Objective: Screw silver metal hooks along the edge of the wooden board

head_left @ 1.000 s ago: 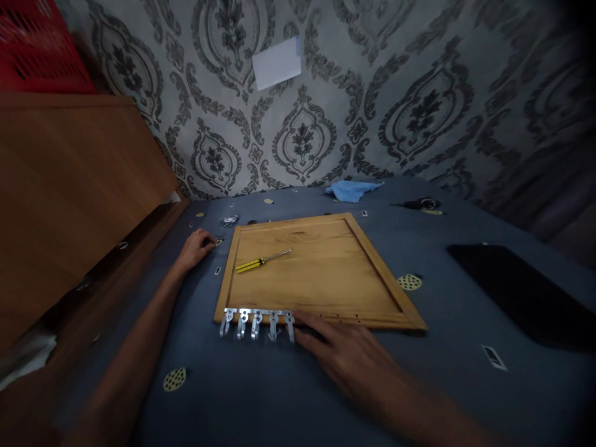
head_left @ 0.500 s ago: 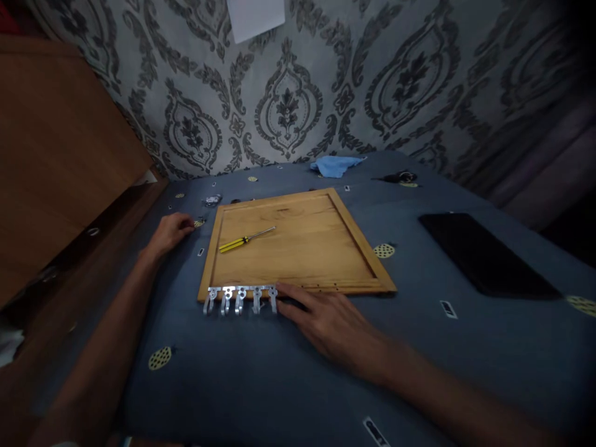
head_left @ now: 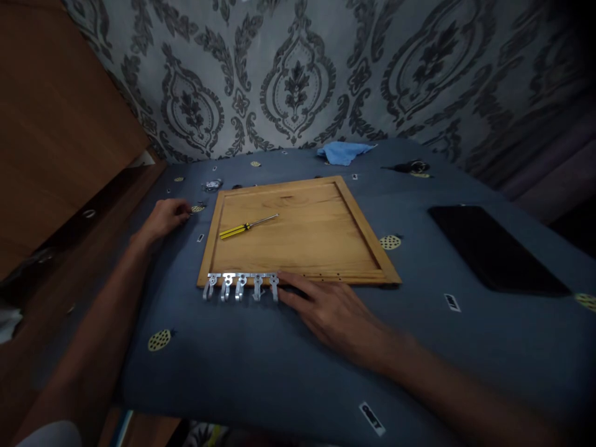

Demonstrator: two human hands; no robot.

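A wooden framed board (head_left: 302, 239) lies flat on the blue patterned cloth. Along the left part of its near edge rests a silver hook rail (head_left: 242, 279), its several hooks hanging out over the edge. My right hand (head_left: 335, 313) has its thumb and forefinger closed at the rail's right end. Left of the board, my left hand (head_left: 165, 218) is low at the cloth with its fingers drawn together; whatever may be between the fingertips is too small to make out. A screwdriver (head_left: 246, 228) with a yellow and black handle lies on the board.
Behind the board's left corner sits a small clear packet (head_left: 213, 185). A blue cloth (head_left: 344, 152) and a dark cord-like item (head_left: 410, 166) lie farther back. On the right is a black flat tablet-like object (head_left: 493, 251). A brown wooden cabinet (head_left: 69, 124) stands at the left.
The view has tilted slightly downward, so everything appears a little higher. Both hands, the hook rail and the screwdriver keep nearly the same places relative to the board.
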